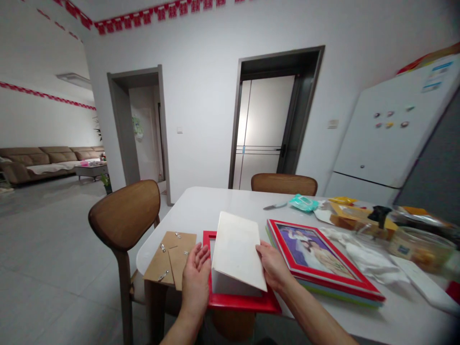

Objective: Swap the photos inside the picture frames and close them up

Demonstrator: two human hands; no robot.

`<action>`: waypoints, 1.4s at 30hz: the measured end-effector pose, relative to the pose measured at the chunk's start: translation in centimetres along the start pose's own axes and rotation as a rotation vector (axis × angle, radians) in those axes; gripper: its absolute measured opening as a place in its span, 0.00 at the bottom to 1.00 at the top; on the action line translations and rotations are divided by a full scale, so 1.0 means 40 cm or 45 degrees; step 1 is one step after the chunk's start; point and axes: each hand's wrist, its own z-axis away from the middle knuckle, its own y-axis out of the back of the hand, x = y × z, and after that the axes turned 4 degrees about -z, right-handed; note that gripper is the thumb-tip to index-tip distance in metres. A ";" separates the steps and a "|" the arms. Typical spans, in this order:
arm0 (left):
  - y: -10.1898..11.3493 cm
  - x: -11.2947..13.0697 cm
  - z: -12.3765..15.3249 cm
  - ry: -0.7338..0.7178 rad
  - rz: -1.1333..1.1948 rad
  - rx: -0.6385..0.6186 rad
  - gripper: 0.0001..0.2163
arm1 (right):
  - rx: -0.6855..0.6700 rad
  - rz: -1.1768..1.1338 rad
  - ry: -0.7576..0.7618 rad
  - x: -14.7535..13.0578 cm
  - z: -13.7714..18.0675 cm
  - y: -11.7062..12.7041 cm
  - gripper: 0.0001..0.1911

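The head view looks down over a white table (219, 203) in a room with two doorways. The left hand (196, 280) lies open, palm turned inward and fingers stretched out together, just beside the left edge of a white sheet (237, 249); whether it touches that edge cannot be told. The right hand (275, 266) is closed on the sheet's right edge, thumb on top, holding it tilted with its near edge lifted over a red frame (244, 303) that lies flat at the table's near rim, partly covered by the sheet. Left of the frame, touching the table's corner, lies a brown backing board (171, 256) with small metal clips. Right of the hands sits a stack of frames (323, 268), the top one red with a photograph in it. Beyond the stack are a white cloth (361, 256), a glass jar (420, 247) and a pack of wipes (304, 202). A wooden chair (125, 213) stands at the table's left, and a white fridge (391, 143) at the right
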 end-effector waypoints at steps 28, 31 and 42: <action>0.063 -0.024 0.037 -0.399 -1.313 -0.645 0.18 | -0.059 1.246 0.221 0.031 -0.056 0.012 0.19; 0.063 -0.017 0.037 -0.419 -1.363 -0.681 0.18 | 0.003 1.460 0.288 0.019 -0.056 0.013 0.15; 0.064 -0.011 0.046 -0.437 -1.471 -0.743 0.25 | 0.103 2.203 0.472 0.038 -0.022 0.017 0.16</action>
